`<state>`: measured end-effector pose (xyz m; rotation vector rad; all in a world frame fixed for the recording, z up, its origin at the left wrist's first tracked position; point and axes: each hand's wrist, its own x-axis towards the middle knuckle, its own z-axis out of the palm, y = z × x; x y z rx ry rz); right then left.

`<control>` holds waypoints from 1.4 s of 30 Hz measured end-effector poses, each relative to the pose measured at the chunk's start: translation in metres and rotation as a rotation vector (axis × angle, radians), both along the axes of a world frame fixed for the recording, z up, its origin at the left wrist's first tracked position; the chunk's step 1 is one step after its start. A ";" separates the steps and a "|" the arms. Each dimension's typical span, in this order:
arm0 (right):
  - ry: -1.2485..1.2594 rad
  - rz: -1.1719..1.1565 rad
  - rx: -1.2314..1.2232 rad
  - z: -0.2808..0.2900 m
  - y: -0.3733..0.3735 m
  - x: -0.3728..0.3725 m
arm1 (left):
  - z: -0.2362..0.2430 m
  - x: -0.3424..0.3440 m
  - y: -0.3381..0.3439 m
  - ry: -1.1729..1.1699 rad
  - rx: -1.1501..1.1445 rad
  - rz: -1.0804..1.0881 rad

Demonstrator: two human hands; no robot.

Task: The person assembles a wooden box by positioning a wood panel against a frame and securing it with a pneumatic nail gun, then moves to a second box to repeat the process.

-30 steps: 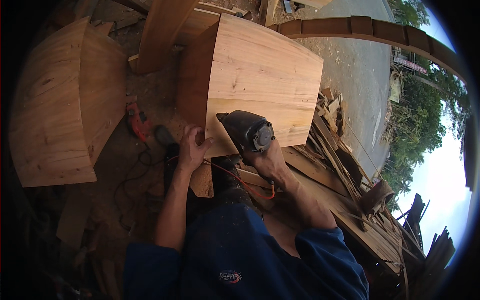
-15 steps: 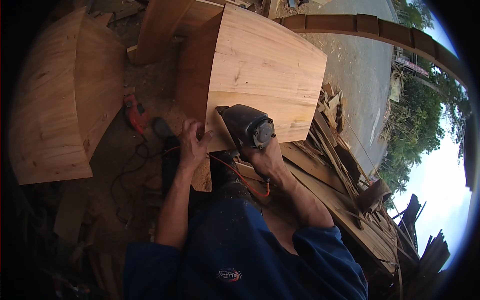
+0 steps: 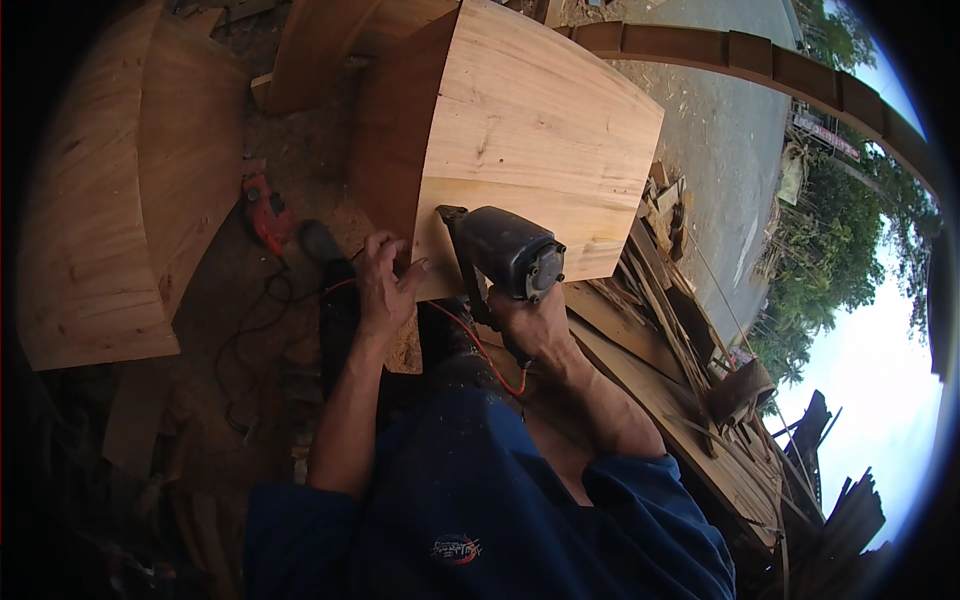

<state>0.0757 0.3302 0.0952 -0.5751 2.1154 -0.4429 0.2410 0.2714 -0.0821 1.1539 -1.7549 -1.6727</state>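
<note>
A black nail gun [image 3: 512, 250] is in my right hand [image 3: 535, 318], whose fingers wrap its handle. The gun's nose lies over the near left part of a pale wooden panel, the top face of a tapered wooden box [image 3: 535, 130]; whether it touches the wood I cannot tell. An orange air hose [image 3: 478, 348] runs from the handle's end. At the panel's near left corner is my left hand [image 3: 383, 285], fingers bent and apart, with the thumb at the panel's edge. I see nothing between its fingers.
A second tapered wooden box [image 3: 95, 200] stands at the left. Between the boxes, a red power tool [image 3: 268, 215] with a dark cord lies on the ground beside my foot. Loose boards [image 3: 690, 400] are heaped at the right. A curved wooden piece [image 3: 700, 45] arches across the far right.
The nail gun and my right hand have shifted slightly right, and the gun's body is turned a little. My left hand stays at the panel's corner. The whole view has moved slightly.
</note>
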 end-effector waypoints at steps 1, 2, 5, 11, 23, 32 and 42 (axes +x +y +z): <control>0.000 0.002 0.002 -0.001 0.000 0.001 | -0.003 0.001 0.001 0.017 -0.034 0.014; 0.021 -0.003 -0.087 -0.003 0.000 0.003 | 0.000 -0.001 0.000 0.018 -0.030 0.013; 0.008 -0.030 -0.066 0.010 -0.012 0.003 | 0.006 -0.004 -0.003 -0.024 -0.026 -0.005; 0.032 0.050 -0.119 0.009 -0.015 0.001 | 0.000 0.001 0.000 -0.050 -0.062 -0.030; 0.110 0.142 -0.101 0.001 -0.005 0.001 | 0.006 0.000 0.001 -0.077 -0.055 -0.008; 0.089 0.164 -0.099 0.002 0.016 0.008 | 0.006 0.028 0.027 -0.087 -0.016 -0.029; 0.047 0.129 -0.072 0.001 0.037 0.026 | 0.009 0.023 0.045 -0.065 0.116 0.104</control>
